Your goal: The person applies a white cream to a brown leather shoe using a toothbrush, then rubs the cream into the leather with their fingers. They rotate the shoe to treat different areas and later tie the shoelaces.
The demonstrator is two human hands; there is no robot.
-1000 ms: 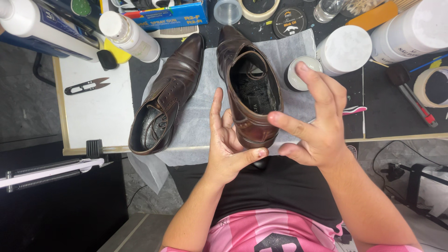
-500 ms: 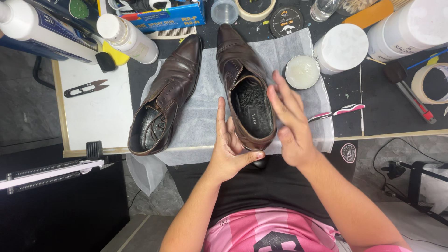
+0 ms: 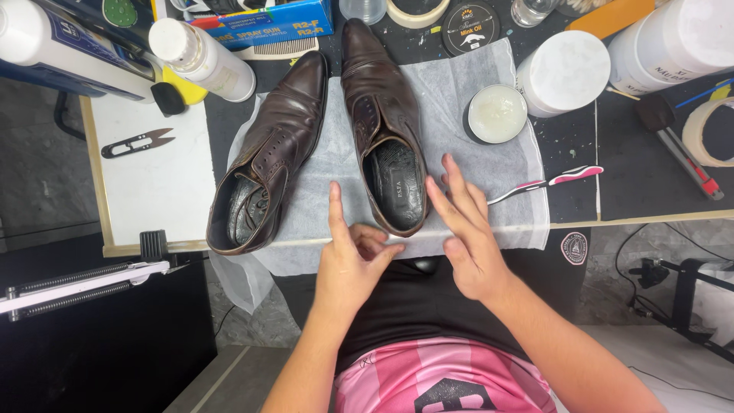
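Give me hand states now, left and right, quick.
Left hand: open, index finger up, holding nothing, beside the heel of the right-side brown shoe.
Right hand: open, fingers spread flat, holding nothing, just right of that shoe's heel.

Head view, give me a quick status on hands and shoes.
Left hand and right hand open, flanking right-side brown shoe's heel. Both shoes on white cloth. Nothing between.

1. Dark brown leather dress shoe (image 3: 386, 130), upright on its sole, toe pointing away, heel at the table's near edge, laces gone, opening showing a dark insole.
2. Matching second shoe (image 3: 267, 160) just left, also upright, angled slightly, heel overhanging the edge.
3. Both resting on a white cloth (image 3: 474, 164).
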